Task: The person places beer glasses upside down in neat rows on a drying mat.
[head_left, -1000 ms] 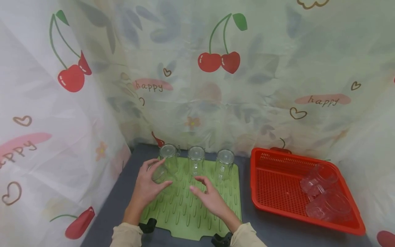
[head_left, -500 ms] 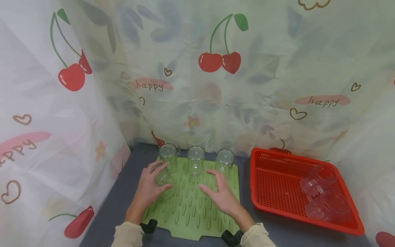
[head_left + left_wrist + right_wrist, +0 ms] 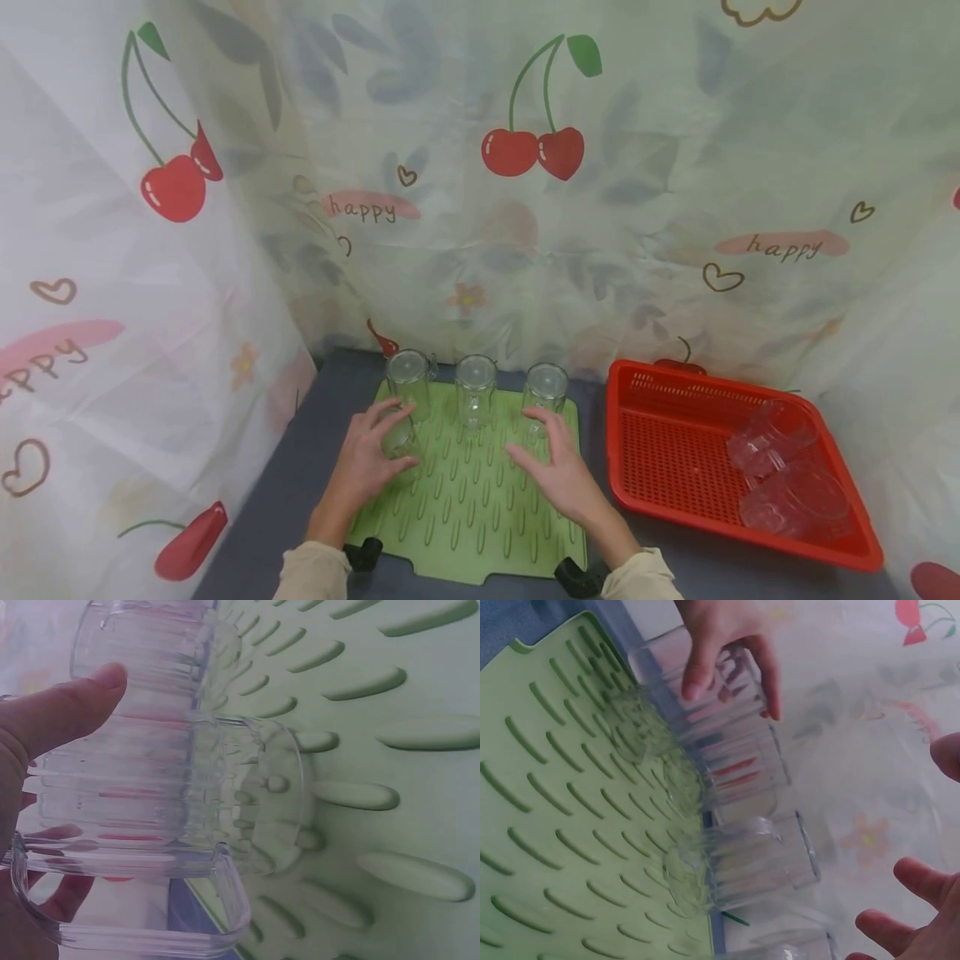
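Note:
My left hand [image 3: 386,437] grips a clear ribbed glass mug [image 3: 400,440] just above the left part of the green ridged drying mat [image 3: 465,517]. In the left wrist view the mug [image 3: 165,795] lies tilted with its mouth toward the mat [image 3: 397,750], its handle down and my thumb [image 3: 67,712] on its side. My right hand [image 3: 543,446] hovers open over the mat's right half, its fingers spread near the rightmost upturned mug [image 3: 545,392]. The right wrist view shows the left hand [image 3: 720,645] around the held mug [image 3: 697,705].
Three clear mugs stand upside down along the mat's back edge, the other two being the left [image 3: 408,377] and the middle one [image 3: 476,385]. A red mesh basket [image 3: 660,450] at the right holds several glass mugs [image 3: 780,475]. Cherry-print curtains close in the back and sides.
My right hand has slid right and forward across the mat toward the rightmost mug. My left hand has brought its mug a little lower and nearer the mat.

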### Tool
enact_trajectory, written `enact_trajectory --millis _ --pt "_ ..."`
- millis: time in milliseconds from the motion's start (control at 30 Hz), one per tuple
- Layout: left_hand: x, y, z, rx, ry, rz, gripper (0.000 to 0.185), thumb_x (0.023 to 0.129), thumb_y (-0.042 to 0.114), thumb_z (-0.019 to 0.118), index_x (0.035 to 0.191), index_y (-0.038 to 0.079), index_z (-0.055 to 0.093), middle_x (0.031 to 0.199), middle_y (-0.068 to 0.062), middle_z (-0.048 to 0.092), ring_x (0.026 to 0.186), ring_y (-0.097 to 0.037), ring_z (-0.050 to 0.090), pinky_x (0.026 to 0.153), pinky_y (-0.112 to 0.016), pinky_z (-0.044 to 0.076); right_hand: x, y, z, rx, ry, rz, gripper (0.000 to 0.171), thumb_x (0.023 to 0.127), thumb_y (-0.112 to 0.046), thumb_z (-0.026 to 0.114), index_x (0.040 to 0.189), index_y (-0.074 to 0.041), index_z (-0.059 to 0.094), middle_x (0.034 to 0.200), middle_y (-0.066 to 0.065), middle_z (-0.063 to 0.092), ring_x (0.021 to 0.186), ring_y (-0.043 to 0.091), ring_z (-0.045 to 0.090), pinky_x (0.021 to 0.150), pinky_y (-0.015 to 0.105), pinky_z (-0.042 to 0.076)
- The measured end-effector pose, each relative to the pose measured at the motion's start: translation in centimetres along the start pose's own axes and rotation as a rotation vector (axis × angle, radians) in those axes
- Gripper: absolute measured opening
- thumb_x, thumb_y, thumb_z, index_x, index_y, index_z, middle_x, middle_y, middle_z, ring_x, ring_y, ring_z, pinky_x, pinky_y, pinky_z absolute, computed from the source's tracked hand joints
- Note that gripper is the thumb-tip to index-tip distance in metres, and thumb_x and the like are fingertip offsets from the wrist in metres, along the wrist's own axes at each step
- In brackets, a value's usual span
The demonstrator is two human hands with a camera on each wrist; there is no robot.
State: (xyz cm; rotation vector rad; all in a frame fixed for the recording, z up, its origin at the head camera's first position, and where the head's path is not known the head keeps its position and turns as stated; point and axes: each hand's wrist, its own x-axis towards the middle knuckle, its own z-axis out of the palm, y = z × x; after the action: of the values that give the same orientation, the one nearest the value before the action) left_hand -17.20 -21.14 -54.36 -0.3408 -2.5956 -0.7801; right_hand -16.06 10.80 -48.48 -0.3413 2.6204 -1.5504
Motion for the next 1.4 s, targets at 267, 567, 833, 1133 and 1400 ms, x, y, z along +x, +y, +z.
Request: enact_trajectory --millis 267,567,833,1133,1400 --pt "-0.2 -0.4 0.5 0.018 0.013 0.034 0.090 0.060 0.022 0.100 0.142 0.024 0.062 0.146 -0.006 0.056 0.123 -0.036 0.056 0.091 -0.053 0.055 -0.1 0.0 -1.7 0.030 0.027 -0.008 0.062 0.096 -0.044 0.069 0.150 -0.025 0.044 0.157 0.006 0.038 0.153 0.036 0.025 0.116 0.070 0.029" --pt "-0.5 -0.4 0.6 0.017 -0.020 -0.031 0.107 0.061 0.027 0.100 0.154 0.027 0.047 0.155 -0.003 0.049 0.131 -0.035 0.054 0.098 -0.055 0.054 -0.4 -0.3 -3.8 0.109 0.015 0.002 0.065 0.100 -0.041 0.066 0.154 -0.017 0.038 0.160 0.009 0.033 0.156 0.034 0.021 0.123 0.067 0.021" --pt "-0.8 -0.7 -0.1 -0.149 -0.136 -0.194 0.126 0.067 0.032 0.097 0.165 0.028 0.018 0.166 -0.010 0.031 0.148 -0.040 0.039 0.111 -0.063 0.044 -0.7 -0.2 -5.7 0.138 0.048 0.004 0.061 0.101 -0.033 0.064 0.153 -0.016 0.037 0.161 0.011 0.031 0.157 0.035 0.019 0.124 0.068 0.018" --pt "-1.9 -2.5 -0.1 -0.409 -0.191 -0.360 0.149 0.067 0.035 0.097 0.159 0.044 -0.019 0.169 -0.015 0.025 0.152 -0.047 0.028 0.115 -0.071 0.033 -1.5 0.3 -8.1 0.182 0.069 0.026 0.057 0.104 -0.031 0.061 0.153 -0.015 0.037 0.168 0.013 0.025 0.158 0.039 0.019 0.123 0.065 0.026" --pt "-2.9 -3.8 -0.3 -0.409 -0.274 -0.418 0.146 0.070 0.037 0.095 0.158 0.044 -0.021 0.168 -0.026 0.017 0.153 -0.053 0.020 0.116 -0.077 0.024 -1.8 0.5 -10.5 0.107 0.176 0.006 0.063 0.105 -0.034 0.057 0.157 -0.015 0.027 0.164 0.011 0.022 0.154 0.035 0.021 0.122 0.066 0.025"
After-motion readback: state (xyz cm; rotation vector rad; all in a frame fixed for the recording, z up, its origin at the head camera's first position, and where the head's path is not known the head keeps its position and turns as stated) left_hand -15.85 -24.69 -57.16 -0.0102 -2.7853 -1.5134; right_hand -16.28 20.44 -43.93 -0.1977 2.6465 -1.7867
